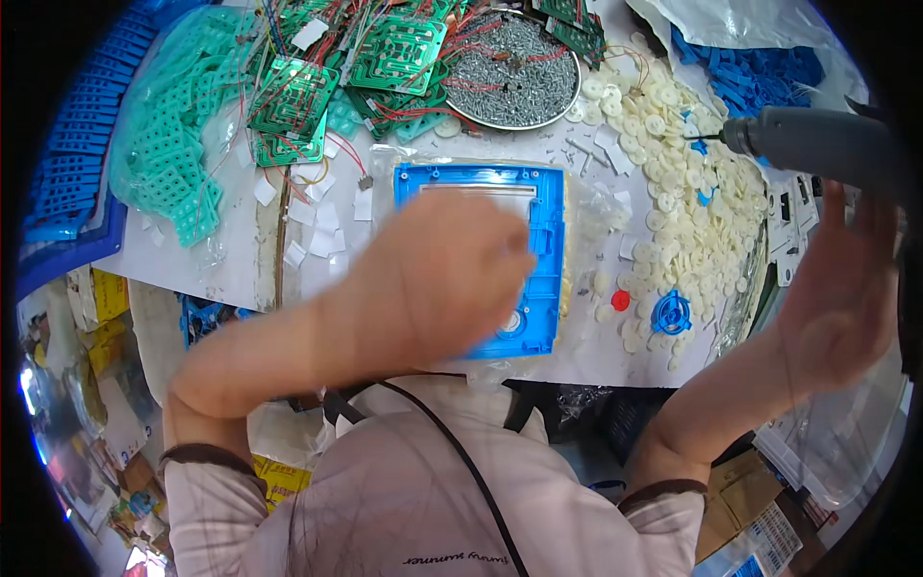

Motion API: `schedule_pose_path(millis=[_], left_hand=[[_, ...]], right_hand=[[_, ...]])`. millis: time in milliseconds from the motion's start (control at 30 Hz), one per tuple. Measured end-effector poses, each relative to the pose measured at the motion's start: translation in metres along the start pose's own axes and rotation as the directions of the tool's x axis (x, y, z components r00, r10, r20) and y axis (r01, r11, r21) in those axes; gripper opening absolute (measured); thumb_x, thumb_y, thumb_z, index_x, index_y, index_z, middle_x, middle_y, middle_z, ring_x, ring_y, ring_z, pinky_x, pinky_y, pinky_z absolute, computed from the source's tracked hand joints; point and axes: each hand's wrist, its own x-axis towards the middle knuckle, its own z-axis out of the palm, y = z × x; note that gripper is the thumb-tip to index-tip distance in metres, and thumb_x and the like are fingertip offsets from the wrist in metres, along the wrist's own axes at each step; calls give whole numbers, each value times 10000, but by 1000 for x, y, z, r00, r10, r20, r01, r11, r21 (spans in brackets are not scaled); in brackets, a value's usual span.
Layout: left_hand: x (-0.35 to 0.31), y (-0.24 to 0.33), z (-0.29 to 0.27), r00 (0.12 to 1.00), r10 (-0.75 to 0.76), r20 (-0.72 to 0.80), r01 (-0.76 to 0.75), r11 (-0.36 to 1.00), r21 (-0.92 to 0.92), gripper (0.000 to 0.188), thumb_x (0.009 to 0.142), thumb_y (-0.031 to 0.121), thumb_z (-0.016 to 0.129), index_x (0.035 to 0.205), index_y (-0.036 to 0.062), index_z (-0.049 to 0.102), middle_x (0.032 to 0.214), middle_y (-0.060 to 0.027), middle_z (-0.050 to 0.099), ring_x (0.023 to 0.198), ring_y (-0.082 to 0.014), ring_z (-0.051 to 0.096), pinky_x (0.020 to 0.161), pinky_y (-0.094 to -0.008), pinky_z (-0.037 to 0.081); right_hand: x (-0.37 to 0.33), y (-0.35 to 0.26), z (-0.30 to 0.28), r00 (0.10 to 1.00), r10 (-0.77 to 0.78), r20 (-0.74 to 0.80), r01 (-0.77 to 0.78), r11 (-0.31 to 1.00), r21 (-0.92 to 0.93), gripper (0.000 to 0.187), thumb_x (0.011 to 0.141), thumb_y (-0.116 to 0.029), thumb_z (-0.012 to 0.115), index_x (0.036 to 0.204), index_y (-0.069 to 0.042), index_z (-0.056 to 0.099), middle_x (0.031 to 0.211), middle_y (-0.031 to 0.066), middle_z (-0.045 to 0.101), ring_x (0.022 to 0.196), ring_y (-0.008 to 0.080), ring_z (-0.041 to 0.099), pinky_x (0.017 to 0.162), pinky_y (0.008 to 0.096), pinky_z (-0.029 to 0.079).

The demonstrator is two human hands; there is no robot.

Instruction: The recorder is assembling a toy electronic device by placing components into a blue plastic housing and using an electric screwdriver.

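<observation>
A blue plastic casing (546, 279) lies open side up in front of me, with a round part near its lower edge and a pale strip near its top. My left hand (461, 269) is over the casing, smeared by motion. Its fingers are curled closed, and what they hold, if anything, is hidden. At the far right is a dark power screwdriver (808, 139), its thin bit pointing left. My right hand (841, 288) is just below the screwdriver, fingers stretched upward; their tips are partly hidden by the tool.
Green circuit boards (399, 53) with red wires and a round dish of screws (514, 77) stand at the back. Cream discs (673, 183) heap on the right, with a blue ring part (671, 313) and a red disc (620, 301). Teal pads (183, 135) lie left.
</observation>
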Motion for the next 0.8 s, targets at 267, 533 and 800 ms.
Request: schedule_pose_path(millis=[267, 533, 800], left_hand=[[99, -112, 2, 971, 218, -96, -160, 895, 417, 100, 856, 214, 656, 903, 138, 702, 999, -59, 611, 1050, -259, 548, 945, -487, 368], [110, -104, 4, 930, 164, -330, -8, 904, 427, 153, 892, 257, 644, 818, 129, 684, 950, -61, 612, 996, -241, 556, 916, -460, 365], [20, -4, 8, 978, 79, -194, -82, 997, -10, 163, 791, 155, 775, 909, 155, 663, 950, 10, 631, 918, -206, 602, 934, -498, 329]], right_hand=[[13, 26, -6, 996, 76, 57, -72, 996, -56, 566, 956, -211, 632, 1413, 87, 481, 1344, 285, 582, 1215, 323, 618, 1078, 442, 471], [-8, 29, -8, 965, 103, 241, -144, 977, 160, 586, 931, -243, 620, 1435, 23, 483, 1093, 109, 538, 1031, 223, 510, 960, 392, 418], [-57, -22, 68, 943, 230, 238, -326, 771, 546, 522, 927, -242, 631, 1390, -107, 430, 829, 32, 541, 733, 162, 489, 681, 367, 445]])
